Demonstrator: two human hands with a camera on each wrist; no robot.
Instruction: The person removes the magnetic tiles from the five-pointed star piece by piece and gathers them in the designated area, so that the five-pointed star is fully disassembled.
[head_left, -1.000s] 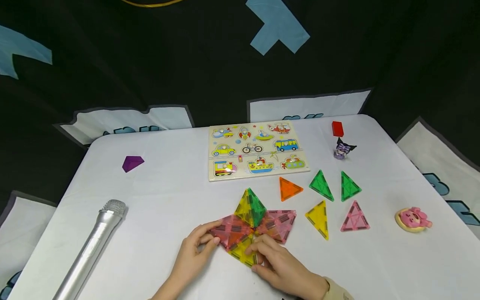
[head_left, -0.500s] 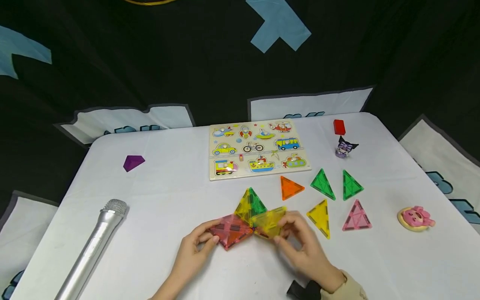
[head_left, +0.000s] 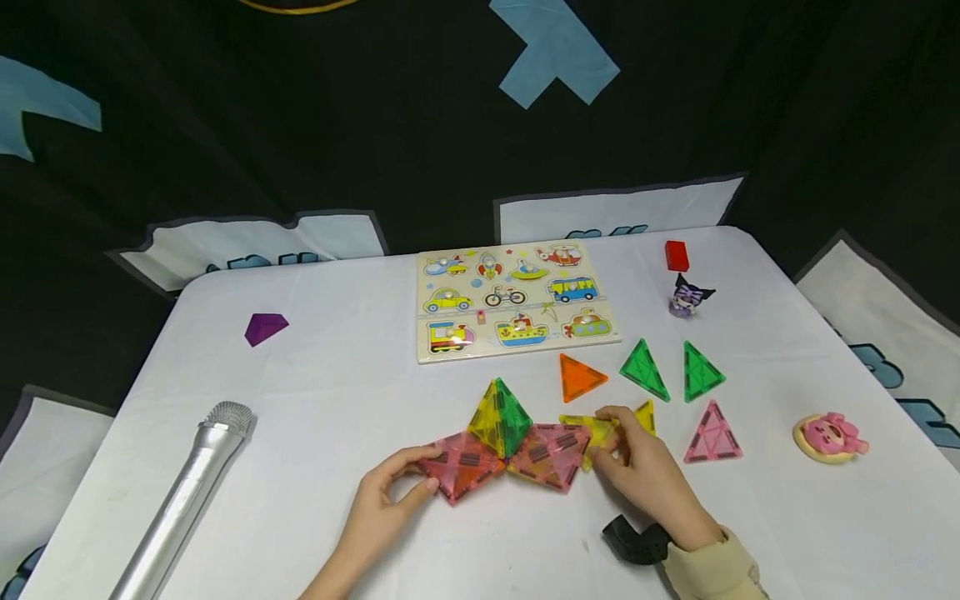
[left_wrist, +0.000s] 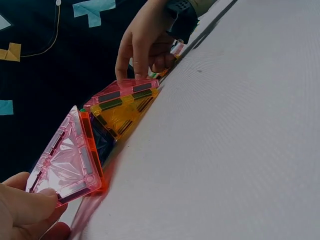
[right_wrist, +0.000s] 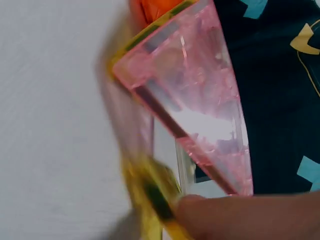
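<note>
On the table, translucent magnetic tiles form a joined build. A yellow-and-green peak rises at its back, between a left pink tile over orange and a right pink tile over yellow. My left hand pinches the left pink tile's outer edge between thumb and fingers; the left wrist view shows the thumb on that pink tile. To the right of the build, my right hand pinches a yellow triangular magnetic tile. This yellow tile is blurred in the right wrist view, and fingers partly cover it.
Right of the build lie loose triangles: orange, two green including one, pink, and a partly hidden yellow one. Behind stands a vehicle puzzle board. A silver microphone lies left; a pink toy sits far right.
My right hand has carried the yellow tile from the build's front, over the right pink tile, to its right side. My left hand stays at the left pink tile.
</note>
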